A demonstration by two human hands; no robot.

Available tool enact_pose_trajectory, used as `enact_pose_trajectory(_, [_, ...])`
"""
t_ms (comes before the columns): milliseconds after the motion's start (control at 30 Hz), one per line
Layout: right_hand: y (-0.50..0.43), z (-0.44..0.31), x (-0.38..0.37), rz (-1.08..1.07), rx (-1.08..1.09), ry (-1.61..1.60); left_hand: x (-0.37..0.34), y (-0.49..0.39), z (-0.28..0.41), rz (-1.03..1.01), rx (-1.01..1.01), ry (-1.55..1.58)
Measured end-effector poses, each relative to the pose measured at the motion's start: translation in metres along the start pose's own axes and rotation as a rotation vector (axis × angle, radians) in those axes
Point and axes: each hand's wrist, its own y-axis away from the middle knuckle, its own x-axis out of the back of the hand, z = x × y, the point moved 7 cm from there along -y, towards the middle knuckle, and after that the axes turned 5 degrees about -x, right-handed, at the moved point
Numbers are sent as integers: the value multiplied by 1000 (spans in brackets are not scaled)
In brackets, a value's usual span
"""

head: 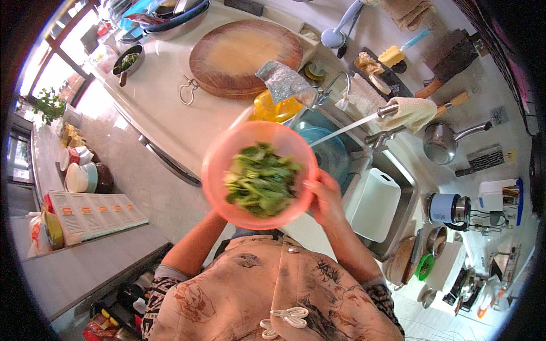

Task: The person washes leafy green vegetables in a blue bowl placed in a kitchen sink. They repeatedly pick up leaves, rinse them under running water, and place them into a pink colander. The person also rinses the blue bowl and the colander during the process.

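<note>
A pink plastic basin point(217, 183) is held up in front of my body, with green leafy vegetables point(264, 181) inside it. My right hand point(326, 196) grips the basin's right rim. The left forearm reaches under the basin's lower left side, and my left hand is hidden behind it. Just beyond, to the right, water runs from a faucet point(386, 111) into a sink point(411, 187) that holds a blue-green basin point(330, 149). A white plastic container point(375, 204) lies in the sink's nearer part.
A round wooden chopping board point(247, 55) lies on the counter point(170, 64), near a small pan point(128, 59) with greens. Yellow bottles point(275, 106) and a grey cloth point(288, 81) are by the sink's edge. A saucepan point(440, 143) and a cleaver point(454, 57) hang on the wall.
</note>
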Motion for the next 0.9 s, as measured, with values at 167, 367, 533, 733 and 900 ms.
enact_pose_trajectory(167, [55, -32, 109, 380, 127, 220, -4, -17, -46, -43, 222, -331])
enact_pose_trajectory(367, [14, -50, 159, 803, 337, 1168, -18, -37, -76, -107, 275, -274])
enact_pose_trajectory(533, [-42, -50, 127, 828, 641, 1578, -15, -46, -90, -66, 308, -266])
enact_pose_trajectory(733, [-79, -54, 137, 887, 254, 1874, 0, -49, -101, 16, 298, -359])
enact_pose_trajectory(900, [-69, -68, 148, 903, 177, 1832, 6, -55, -108, 14, 294, -432])
